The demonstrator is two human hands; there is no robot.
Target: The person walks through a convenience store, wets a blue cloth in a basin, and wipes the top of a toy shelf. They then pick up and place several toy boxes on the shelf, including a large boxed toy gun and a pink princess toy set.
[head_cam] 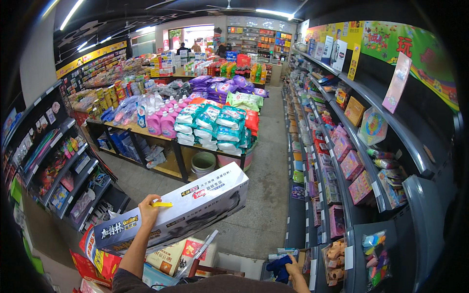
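Observation:
My left hand (149, 211) grips a long printed cardboard toy box (198, 205) by a yellow carrying handle (162, 204) on its top. The box is tilted, its far end up to the right above the aisle floor. At the bottom right, my right hand (294, 270) holds a bunched dark blue cloth (280, 268) beside the lower shelf. Below the toy box lie red and yellow printed bags (100, 256) and a cream printed pack (166, 257).
Shelving with boxed toys (342, 143) runs along the right. Ahead, a wooden display table (165, 139) bears teal packs (209, 119) and pink bottles (167, 124). Another shelf rack (60, 161) stands left. A bucket (203, 163) sits under the table. People (183, 48) are far back.

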